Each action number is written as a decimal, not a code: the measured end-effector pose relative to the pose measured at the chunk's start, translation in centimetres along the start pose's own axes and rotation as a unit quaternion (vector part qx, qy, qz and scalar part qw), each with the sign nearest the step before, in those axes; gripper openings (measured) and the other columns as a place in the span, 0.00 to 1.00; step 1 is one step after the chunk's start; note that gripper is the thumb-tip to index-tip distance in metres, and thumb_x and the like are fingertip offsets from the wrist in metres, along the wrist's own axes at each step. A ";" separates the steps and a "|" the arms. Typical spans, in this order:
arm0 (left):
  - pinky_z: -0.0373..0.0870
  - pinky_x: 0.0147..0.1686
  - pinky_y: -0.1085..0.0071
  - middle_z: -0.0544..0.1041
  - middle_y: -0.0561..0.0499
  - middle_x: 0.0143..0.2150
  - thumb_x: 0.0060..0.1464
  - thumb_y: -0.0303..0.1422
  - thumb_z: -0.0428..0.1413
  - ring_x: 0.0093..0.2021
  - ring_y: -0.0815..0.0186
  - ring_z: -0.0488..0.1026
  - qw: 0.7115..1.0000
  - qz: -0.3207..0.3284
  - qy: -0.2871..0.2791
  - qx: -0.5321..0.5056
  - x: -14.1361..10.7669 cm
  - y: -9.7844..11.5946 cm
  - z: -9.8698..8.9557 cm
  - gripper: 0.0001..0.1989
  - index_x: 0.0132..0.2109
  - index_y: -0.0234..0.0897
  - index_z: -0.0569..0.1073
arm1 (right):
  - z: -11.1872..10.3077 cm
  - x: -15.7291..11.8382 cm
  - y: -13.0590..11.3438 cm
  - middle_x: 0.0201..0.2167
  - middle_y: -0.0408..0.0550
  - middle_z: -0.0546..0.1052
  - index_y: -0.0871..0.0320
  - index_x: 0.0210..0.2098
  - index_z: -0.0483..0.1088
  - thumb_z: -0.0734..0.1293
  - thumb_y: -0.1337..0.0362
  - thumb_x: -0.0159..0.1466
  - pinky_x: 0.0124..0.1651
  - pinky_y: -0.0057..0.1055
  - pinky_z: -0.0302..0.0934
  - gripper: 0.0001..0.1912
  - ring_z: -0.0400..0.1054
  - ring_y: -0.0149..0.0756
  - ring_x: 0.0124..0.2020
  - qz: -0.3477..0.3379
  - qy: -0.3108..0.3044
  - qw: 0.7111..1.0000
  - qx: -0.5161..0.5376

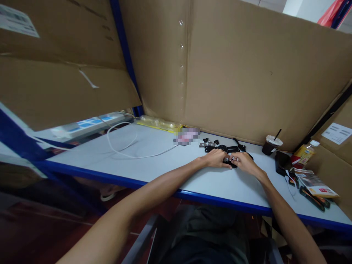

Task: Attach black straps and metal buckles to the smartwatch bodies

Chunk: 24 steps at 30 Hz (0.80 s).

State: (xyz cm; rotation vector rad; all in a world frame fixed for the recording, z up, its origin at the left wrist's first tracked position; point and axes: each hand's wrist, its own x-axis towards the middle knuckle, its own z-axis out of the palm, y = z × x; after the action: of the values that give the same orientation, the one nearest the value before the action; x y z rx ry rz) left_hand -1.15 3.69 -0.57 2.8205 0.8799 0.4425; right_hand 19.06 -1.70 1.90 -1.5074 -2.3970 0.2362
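Observation:
My left hand (218, 158) and my right hand (243, 161) meet over the white tabletop (170, 165). Between them lies a small black object (230, 163) with a pale patch; its kind is too small to make out. The left fingers are closed on its left side. From the right, my right thumb and fingers pinch at its upper edge. Just behind the hands sits a bundle of black cable or strap (228, 148), partly covered by them. Several small metal and black pieces (209, 143) lie behind the left hand.
At the back are a yellow-edged clear plastic pack (159, 124) and a blurred-out pink item (188, 136) with a white cable (143, 157). An iced drink cup (271, 145), a bottle (305, 154), a packet (316, 183) and dark-handled tools (312, 198) stand or lie right. Cardboard walls (233, 73) surround the table.

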 end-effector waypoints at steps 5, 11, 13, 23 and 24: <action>0.58 0.31 0.70 0.81 0.46 0.34 0.58 0.51 0.62 0.37 0.57 0.79 1.000 -0.001 0.001 -0.001 0.1 0.0 0.1 0.20 0.45 0.39 0.83 | 0.4 0.3 0.0 0.34 0.45 0.78 0.56 0.34 0.78 0.70 0.66 0.65 0.38 0.28 0.54 0.03 0.69 0.33 0.34 0.006 -0.003 1.000 0.010; 0.57 0.30 0.71 0.82 0.46 0.35 0.57 0.52 0.62 0.37 0.58 0.79 1.000 -0.002 -0.002 -0.003 0.1 0.1 0.0 0.21 0.45 0.39 0.82 | 0.7 0.3 0.0 0.32 0.43 0.79 0.55 0.42 0.74 0.72 0.66 0.62 0.35 0.28 0.51 0.09 0.71 0.35 0.34 0.094 0.032 0.995 -0.021; 0.56 0.30 0.71 0.82 0.47 0.35 0.58 0.52 0.62 0.37 0.58 0.79 1.000 0.002 -0.002 -0.009 0.0 0.1 -0.1 0.21 0.46 0.40 0.82 | 0.6 0.2 0.0 0.31 0.44 0.79 0.55 0.41 0.74 0.71 0.62 0.65 0.33 0.28 0.49 0.06 0.71 0.36 0.33 0.117 0.020 0.992 -0.042; 0.56 0.29 0.70 0.80 0.47 0.32 0.57 0.52 0.62 0.34 0.58 0.78 1.000 -0.007 -0.001 -0.008 0.0 0.2 -0.1 0.21 0.44 0.38 0.82 | 0.3 0.2 0.0 0.24 0.41 0.77 0.56 0.37 0.78 0.69 0.68 0.62 0.34 0.27 0.55 0.05 0.70 0.33 0.28 0.052 0.003 0.996 0.072; 0.56 0.29 0.70 0.80 0.47 0.32 0.57 0.52 0.62 0.34 0.58 0.78 1.000 -0.007 0.000 -0.008 0.0 0.2 -0.1 0.21 0.44 0.38 0.82 | 0.4 0.2 0.1 0.24 0.41 0.77 0.57 0.37 0.78 0.69 0.69 0.61 0.34 0.27 0.55 0.06 0.69 0.33 0.28 0.046 0.001 0.996 0.080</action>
State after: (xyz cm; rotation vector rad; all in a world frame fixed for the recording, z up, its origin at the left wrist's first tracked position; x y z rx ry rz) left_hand -1.09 3.58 -0.40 2.7977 0.8921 0.4452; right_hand 18.90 -1.46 1.55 -1.5438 -2.2498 0.4367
